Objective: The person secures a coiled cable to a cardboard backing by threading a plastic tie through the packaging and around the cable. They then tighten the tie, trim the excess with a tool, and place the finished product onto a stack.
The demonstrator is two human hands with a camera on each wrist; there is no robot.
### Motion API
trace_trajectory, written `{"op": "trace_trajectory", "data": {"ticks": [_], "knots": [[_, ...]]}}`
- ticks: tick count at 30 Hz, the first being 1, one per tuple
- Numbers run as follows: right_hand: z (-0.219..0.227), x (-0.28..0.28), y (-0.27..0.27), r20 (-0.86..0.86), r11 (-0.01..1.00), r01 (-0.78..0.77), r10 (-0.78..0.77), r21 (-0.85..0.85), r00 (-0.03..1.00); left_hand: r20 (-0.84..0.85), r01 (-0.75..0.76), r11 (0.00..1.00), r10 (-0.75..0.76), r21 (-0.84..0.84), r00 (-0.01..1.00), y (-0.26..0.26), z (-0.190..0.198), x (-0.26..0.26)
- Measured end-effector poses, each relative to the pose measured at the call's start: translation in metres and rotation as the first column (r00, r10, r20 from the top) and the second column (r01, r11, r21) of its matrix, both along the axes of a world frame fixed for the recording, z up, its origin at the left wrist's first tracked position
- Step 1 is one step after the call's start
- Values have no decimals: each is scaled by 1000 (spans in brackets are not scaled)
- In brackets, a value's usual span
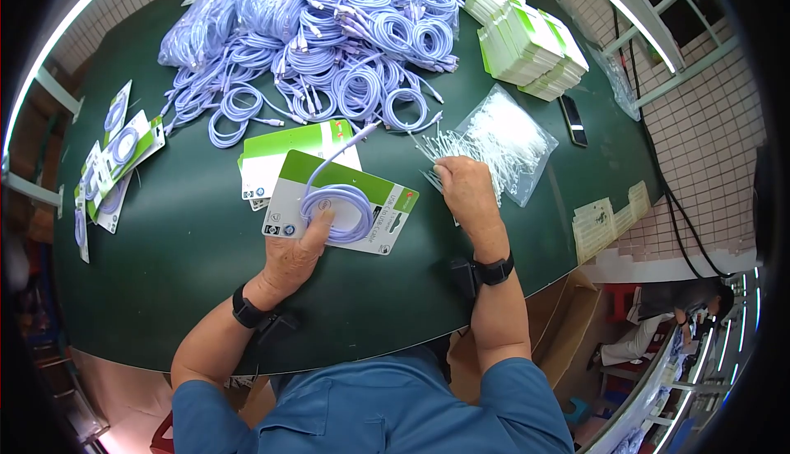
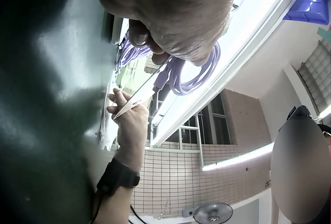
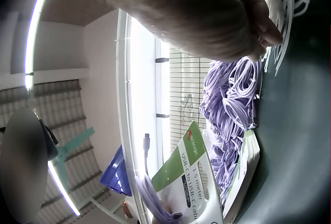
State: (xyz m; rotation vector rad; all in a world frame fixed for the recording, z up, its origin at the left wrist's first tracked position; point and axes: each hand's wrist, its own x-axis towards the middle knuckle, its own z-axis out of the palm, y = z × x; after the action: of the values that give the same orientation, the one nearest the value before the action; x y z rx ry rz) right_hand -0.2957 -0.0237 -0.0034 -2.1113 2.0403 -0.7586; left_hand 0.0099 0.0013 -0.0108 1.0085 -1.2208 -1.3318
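My left hand point(image 1: 294, 256) grips a white-and-green packaging card point(image 1: 383, 222), its thumb pressing a coiled lilac USB cable point(image 1: 339, 196) onto the card's face. One connector end of the cable sticks up past the card's top edge. The card's print reads USB-C to USB-C cable in the right wrist view. At the right, my right hand point(image 1: 471, 195) is in a heap of thin white cable ties point(image 1: 494, 145) on a clear plastic bag point(image 1: 536, 176). Its thumb and fingers pinch at the ties; how many they hold I cannot tell.
Behind lies a big pile of coiled lilac cables point(image 1: 329, 51), partly bagged. More cards point(image 1: 262, 176) lie behind the held one. Carded cables point(image 1: 115, 158) are at the left, card stacks point(image 1: 527, 38) and a phone point(image 1: 573, 120) at the right. Paper sheets point(image 1: 605, 223) lie along the right edge.
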Motion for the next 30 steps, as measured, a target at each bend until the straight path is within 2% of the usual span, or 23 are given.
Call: {"op": "trace_trajectory", "data": {"ticks": [2, 11, 15, 16, 18, 19, 20, 22, 23, 24, 27, 30], "knots": [[1, 0, 1, 34, 997, -36, 38, -69, 999, -2, 21, 999, -21, 30, 1000, 1, 3, 1], [1, 2, 2, 27, 995, 11, -9, -96, 1000, 35, -3, 1000, 4, -26, 999, -2, -8, 3], [2, 1, 1, 96, 973, 8, 15, -233, 995, 51, -2, 1000, 3, -23, 999, -2, -15, 7], [11, 6, 2, 300, 977, 70, -7, -200, 954, 52, 5, 1000, -3, -27, 999, -2, -16, 7], [27, 15, 6, 662, 981, 166, -61, -98, 747, 107, -18, 989, 34, -145, 994, -1, -18, 8], [30, 13, 9, 665, 980, 174, -68, -94, 743, 135, -26, 979, 54, -200, 989, 0, -18, 10], [33, 9, 9, 834, 996, 77, 0, -51, 551, 139, -21, 980, 49, -197, 989, -2, -18, 11], [37, 4, 13, 997, 990, -134, 53, -46, 54, 190, 148, 857, -59, -494, 980, -10, -16, 15], [42, 7, 16, 998, 991, -132, 44, -38, 49, 227, 227, 754, -105, -617, 968, -13, -9, 13], [49, 14, 19, 995, 987, -148, 71, -60, 71, 231, 230, 759, -108, -609, 967, -14, -1, 13], [55, 24, 24, 986, 976, -188, 130, -108, 108, 495, 458, 434, -32, -776, 869, -14, 33, 15], [51, 21, 26, 965, 937, -350, 82, 10, 248, 505, 474, 462, -63, -750, 861, -7, 38, 9]]}}
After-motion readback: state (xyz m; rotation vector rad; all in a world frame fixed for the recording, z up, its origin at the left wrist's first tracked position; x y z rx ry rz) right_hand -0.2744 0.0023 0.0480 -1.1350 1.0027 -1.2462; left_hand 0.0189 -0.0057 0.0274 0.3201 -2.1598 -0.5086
